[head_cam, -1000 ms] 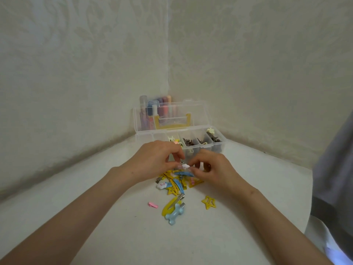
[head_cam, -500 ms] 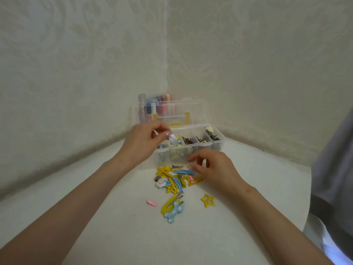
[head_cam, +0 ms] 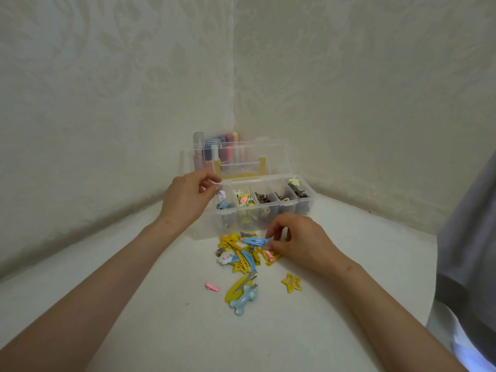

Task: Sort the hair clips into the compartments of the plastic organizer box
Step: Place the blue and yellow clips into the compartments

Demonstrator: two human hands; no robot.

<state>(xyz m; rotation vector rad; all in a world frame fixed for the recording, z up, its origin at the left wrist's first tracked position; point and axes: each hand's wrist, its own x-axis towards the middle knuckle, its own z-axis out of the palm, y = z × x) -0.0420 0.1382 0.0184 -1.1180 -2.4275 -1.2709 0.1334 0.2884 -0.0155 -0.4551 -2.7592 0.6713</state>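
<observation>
Right hand [head_cam: 306,244] pinches blue clip [head_cam: 253,240] atop pile [head_cam: 237,247]. Left hand [head_cam: 185,200] curled just above white clip [head_cam: 221,197] in organizer box [head_cam: 281,218]; hold unclear.

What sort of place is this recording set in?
Probably a room at home: a white table set into a corner of walls with pale patterned wallpaper, a clear organizer box of hair clips, and cosmetic-looking tubes behind it.

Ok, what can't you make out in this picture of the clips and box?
Head view:
- Left hand: whether its fingers hold the white clip, too small.
- Pile of clips: partly under the right hand pinching a blue clip.
- Tubes behind the lid: blurred by plastic.
- Grey cloth: cut off by right edge.
</observation>
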